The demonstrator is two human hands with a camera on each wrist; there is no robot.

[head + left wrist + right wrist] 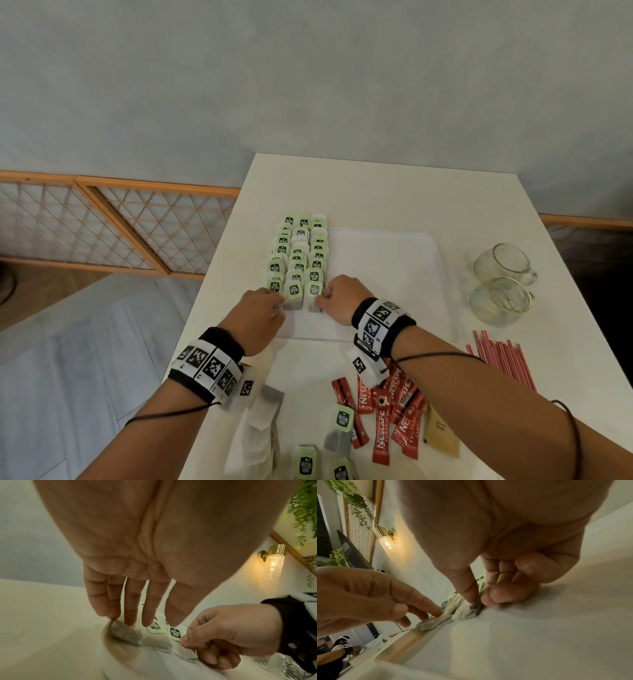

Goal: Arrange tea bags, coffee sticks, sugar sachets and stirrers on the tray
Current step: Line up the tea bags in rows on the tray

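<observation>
Green-tagged tea bags (299, 255) fill the white tray's (394, 274) left side; right hand (342, 299) pinches the nearest bag (314, 297), left hand (258, 313) touches another with straight fingers.

Matt white plastic tray (394, 246) carries porous paper tea bags (299, 255); beside it, glossy foil coffee sticks (394, 411), textured clear glass mugs (500, 284).

Loose tea bags (305, 462) cut off by head view's bottom edge.

Three rows of green-tagged paper tea bags (300, 255) lie along the left side of the white rectangular plastic tray (394, 270) at frame centre; red coffee sticks (394, 414) lie below it, two clear glass mugs (501, 281) to its right.
</observation>
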